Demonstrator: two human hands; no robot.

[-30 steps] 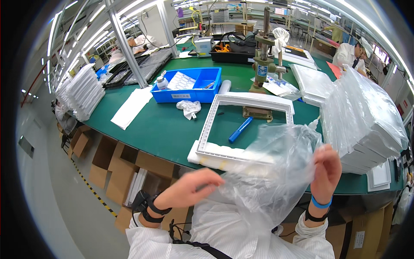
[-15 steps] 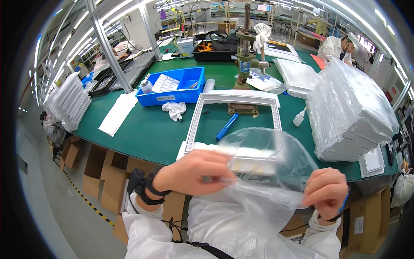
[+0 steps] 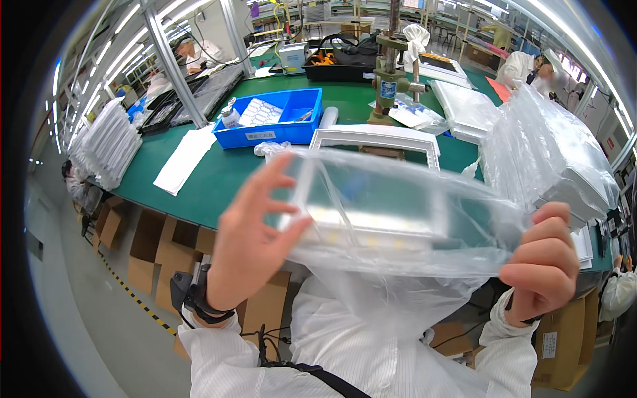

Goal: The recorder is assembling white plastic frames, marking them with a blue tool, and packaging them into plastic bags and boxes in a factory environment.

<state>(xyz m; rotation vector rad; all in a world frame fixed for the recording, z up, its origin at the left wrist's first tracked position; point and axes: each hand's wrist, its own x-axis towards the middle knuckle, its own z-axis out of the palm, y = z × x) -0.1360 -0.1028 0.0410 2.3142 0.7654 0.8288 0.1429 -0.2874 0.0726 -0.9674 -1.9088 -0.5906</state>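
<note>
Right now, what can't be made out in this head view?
- White frame: its near side is veiled by the clear plastic bag held in front.
- Left hand: motion-blurred, so its grip on the bag is unclear.
- Small items in the blue bin: too small to identify.

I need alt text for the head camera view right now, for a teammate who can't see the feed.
Both hands hold a clear, crinkled plastic bag stretched up close to the camera, the left hand at one end and the right hand clenched on the other. Behind it lie a white rectangular plastic frame and a blue plastic bin on a green-topped workbench.
</note>
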